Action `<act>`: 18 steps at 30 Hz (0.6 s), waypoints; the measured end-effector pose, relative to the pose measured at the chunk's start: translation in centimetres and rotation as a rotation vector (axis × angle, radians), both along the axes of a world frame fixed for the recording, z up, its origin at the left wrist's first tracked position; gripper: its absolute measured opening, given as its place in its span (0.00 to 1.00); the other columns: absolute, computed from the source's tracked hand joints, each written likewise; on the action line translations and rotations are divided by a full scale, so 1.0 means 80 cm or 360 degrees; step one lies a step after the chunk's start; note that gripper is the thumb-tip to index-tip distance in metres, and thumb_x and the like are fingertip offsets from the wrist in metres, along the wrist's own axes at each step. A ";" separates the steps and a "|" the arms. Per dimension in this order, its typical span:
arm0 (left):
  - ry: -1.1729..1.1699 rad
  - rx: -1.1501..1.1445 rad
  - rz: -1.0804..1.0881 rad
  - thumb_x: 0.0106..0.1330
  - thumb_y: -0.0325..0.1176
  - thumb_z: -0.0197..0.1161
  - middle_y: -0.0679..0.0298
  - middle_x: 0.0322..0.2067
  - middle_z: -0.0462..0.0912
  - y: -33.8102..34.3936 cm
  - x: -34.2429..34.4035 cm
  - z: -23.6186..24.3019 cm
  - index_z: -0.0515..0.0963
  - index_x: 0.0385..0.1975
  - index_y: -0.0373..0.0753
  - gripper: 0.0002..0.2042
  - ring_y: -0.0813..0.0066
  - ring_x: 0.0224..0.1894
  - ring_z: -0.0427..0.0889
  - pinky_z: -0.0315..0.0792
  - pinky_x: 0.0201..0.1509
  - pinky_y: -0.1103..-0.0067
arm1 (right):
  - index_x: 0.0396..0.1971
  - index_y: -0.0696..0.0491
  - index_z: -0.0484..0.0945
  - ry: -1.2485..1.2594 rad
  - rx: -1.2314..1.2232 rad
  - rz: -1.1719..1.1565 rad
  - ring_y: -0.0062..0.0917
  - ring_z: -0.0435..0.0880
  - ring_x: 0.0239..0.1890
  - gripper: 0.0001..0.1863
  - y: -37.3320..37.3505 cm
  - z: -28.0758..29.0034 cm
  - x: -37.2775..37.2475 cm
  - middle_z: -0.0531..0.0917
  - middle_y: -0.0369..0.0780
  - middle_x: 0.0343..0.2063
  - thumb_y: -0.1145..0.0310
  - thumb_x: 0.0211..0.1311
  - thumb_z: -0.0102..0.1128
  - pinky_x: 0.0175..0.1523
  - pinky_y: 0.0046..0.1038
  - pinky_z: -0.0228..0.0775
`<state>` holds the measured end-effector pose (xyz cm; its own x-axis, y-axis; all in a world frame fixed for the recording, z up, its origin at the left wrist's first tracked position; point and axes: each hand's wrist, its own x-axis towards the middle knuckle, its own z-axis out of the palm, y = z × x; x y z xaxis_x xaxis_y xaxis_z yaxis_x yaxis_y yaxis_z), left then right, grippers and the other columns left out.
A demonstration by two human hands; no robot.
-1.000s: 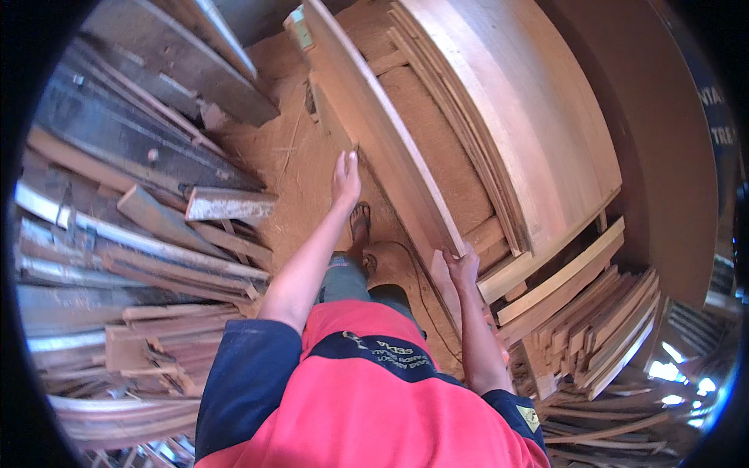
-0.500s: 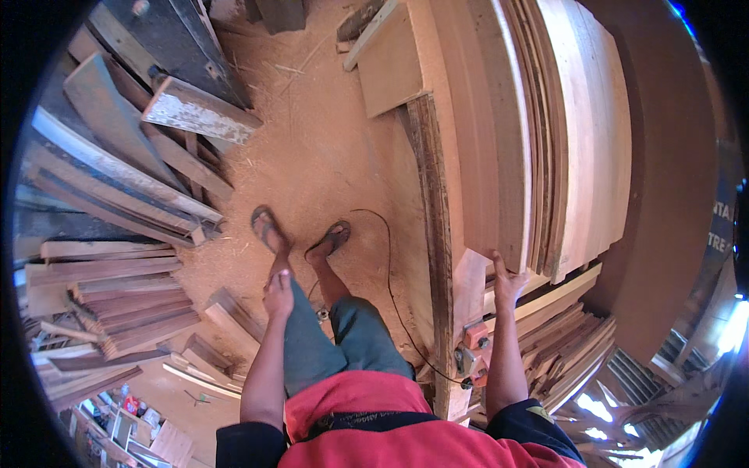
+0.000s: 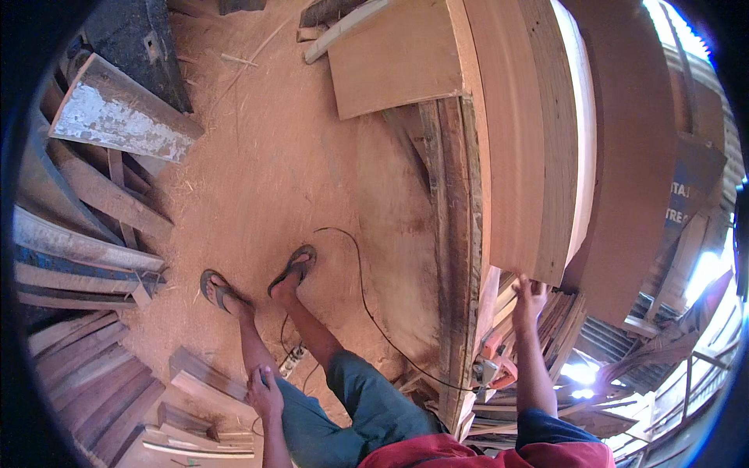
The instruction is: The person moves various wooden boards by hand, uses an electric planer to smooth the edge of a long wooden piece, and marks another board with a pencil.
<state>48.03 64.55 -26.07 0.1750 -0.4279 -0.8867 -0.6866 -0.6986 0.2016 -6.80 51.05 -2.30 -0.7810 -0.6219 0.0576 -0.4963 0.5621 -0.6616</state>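
My right hand (image 3: 530, 295) is at the near end of a wide, smooth, reddish-brown wooden board with a greyish, grainy strip along its right side (image 3: 555, 156). Its fingers are bent against that end edge, but I cannot tell whether they grip it or merely touch it. The board lies lengthwise to the right of the dark, worn wooden edge of the tabletop (image 3: 462, 234), with a broad brown sheet (image 3: 624, 156) beyond it. My left hand (image 3: 268, 396) hangs near the left knee, its fingers loosely curled and holding nothing that I can see.

Near my right forearm I have an orange-red and grey power tool (image 3: 498, 368), just beside the tabletop's near end; a thin black cable (image 3: 363, 288) curves from it across the sawdust-covered floor (image 3: 257, 156). Over on my left, a plank with flaking white paint (image 3: 121, 117) rests among stacked timber (image 3: 90, 382), well apart from both hands
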 end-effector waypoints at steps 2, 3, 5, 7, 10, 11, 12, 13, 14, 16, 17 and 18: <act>0.0001 -0.0049 0.0037 0.75 0.54 0.46 0.50 0.56 0.79 0.016 0.013 -0.006 0.76 0.56 0.41 0.25 0.47 0.59 0.75 0.66 0.61 0.55 | 0.51 0.56 0.76 -0.0010 -0.0041 -0.0140 0.19 0.81 0.35 0.18 0.038 -0.028 0.042 0.82 0.36 0.36 0.65 0.66 0.67 0.39 0.22 0.74; -0.0007 -0.0083 0.0068 0.74 0.53 0.47 0.50 0.54 0.80 0.019 0.015 -0.010 0.77 0.55 0.41 0.24 0.47 0.58 0.76 0.66 0.61 0.55 | 0.49 0.56 0.76 -0.0139 -0.0036 -0.0226 0.17 0.79 0.34 0.15 0.058 -0.046 0.077 0.81 0.35 0.36 0.66 0.67 0.65 0.40 0.19 0.72; 0.0030 -0.0115 0.0094 0.74 0.52 0.49 0.50 0.53 0.80 0.012 0.017 -0.007 0.77 0.54 0.41 0.23 0.47 0.57 0.76 0.67 0.60 0.55 | 0.46 0.57 0.77 -0.0030 0.0355 0.0103 0.17 0.79 0.33 0.10 0.090 -0.096 0.149 0.80 0.35 0.36 0.69 0.69 0.61 0.40 0.23 0.75; 0.0021 -0.0115 0.0113 0.73 0.51 0.50 0.49 0.52 0.81 0.010 0.026 -0.003 0.78 0.54 0.40 0.22 0.47 0.56 0.77 0.67 0.60 0.55 | 0.48 0.55 0.78 -0.0755 0.0475 0.0067 0.20 0.82 0.35 0.12 0.039 -0.113 0.295 0.82 0.37 0.39 0.68 0.69 0.62 0.43 0.26 0.78; 0.0001 -0.0260 0.0135 0.71 0.49 0.54 0.49 0.48 0.82 0.026 0.031 -0.011 0.79 0.51 0.39 0.21 0.49 0.52 0.79 0.71 0.57 0.57 | 0.52 0.60 0.77 -0.1680 0.0420 0.0670 0.27 0.83 0.48 0.17 -0.067 -0.087 0.464 0.84 0.44 0.46 0.64 0.71 0.58 0.56 0.31 0.74; 0.0029 -0.0271 0.0119 0.71 0.49 0.54 0.49 0.48 0.82 0.032 0.032 -0.018 0.79 0.51 0.39 0.21 0.49 0.52 0.79 0.71 0.57 0.57 | 0.54 0.60 0.78 -0.1847 0.0198 0.1130 0.27 0.79 0.54 0.19 -0.100 -0.071 0.492 0.81 0.45 0.52 0.65 0.70 0.60 0.60 0.31 0.70; 0.0065 -0.0295 0.0070 0.70 0.47 0.55 0.48 0.49 0.82 0.037 0.035 -0.023 0.79 0.52 0.39 0.20 0.47 0.53 0.79 0.71 0.57 0.57 | 0.55 0.62 0.78 -0.2017 -0.0098 0.1464 0.33 0.77 0.57 0.22 -0.131 -0.056 0.525 0.79 0.47 0.55 0.61 0.69 0.62 0.63 0.35 0.67; 0.0023 -0.0313 0.0099 0.70 0.46 0.56 0.47 0.50 0.81 0.057 0.042 -0.024 0.79 0.52 0.38 0.20 0.46 0.53 0.79 0.71 0.57 0.57 | 0.53 0.62 0.78 -0.2161 -0.0311 0.1939 0.39 0.76 0.57 0.25 -0.168 -0.034 0.564 0.79 0.49 0.53 0.54 0.71 0.58 0.63 0.42 0.65; -0.0001 -0.0318 0.0122 0.70 0.46 0.56 0.47 0.50 0.81 0.068 0.042 -0.031 0.79 0.52 0.38 0.20 0.46 0.53 0.79 0.71 0.57 0.57 | 0.49 0.61 0.79 -0.2320 -0.0526 0.2023 0.41 0.77 0.55 0.23 -0.184 -0.016 0.597 0.80 0.48 0.50 0.53 0.70 0.58 0.62 0.44 0.64; -0.0024 -0.0349 0.0235 0.68 0.47 0.58 0.50 0.44 0.84 0.075 0.037 -0.051 0.81 0.48 0.39 0.19 0.48 0.48 0.82 0.74 0.53 0.58 | 0.45 0.59 0.81 -0.2559 -0.0917 0.2152 0.42 0.78 0.51 0.21 -0.217 0.019 0.647 0.81 0.46 0.46 0.54 0.70 0.57 0.60 0.45 0.65; -0.0033 -0.0361 0.0296 0.68 0.48 0.59 0.51 0.40 0.86 0.079 0.034 -0.057 0.82 0.46 0.40 0.18 0.49 0.45 0.83 0.75 0.51 0.59 | 0.45 0.59 0.81 -0.2604 -0.1012 0.2178 0.42 0.78 0.50 0.21 -0.220 0.032 0.658 0.82 0.46 0.45 0.55 0.70 0.57 0.59 0.43 0.66; -0.0018 -0.0369 0.0265 0.68 0.48 0.59 0.51 0.40 0.86 0.080 0.031 -0.061 0.82 0.46 0.40 0.18 0.49 0.45 0.83 0.75 0.51 0.59 | 0.45 0.59 0.81 -0.2636 -0.1050 0.2182 0.41 0.79 0.49 0.20 -0.226 0.040 0.663 0.82 0.46 0.45 0.56 0.71 0.57 0.57 0.42 0.66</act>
<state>50.51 70.93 -30.91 0.2692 -0.5833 -0.7663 -0.5692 -0.7382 0.3620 46.26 32.99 0.94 0.4077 -0.8328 0.3744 0.7445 0.0658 -0.6643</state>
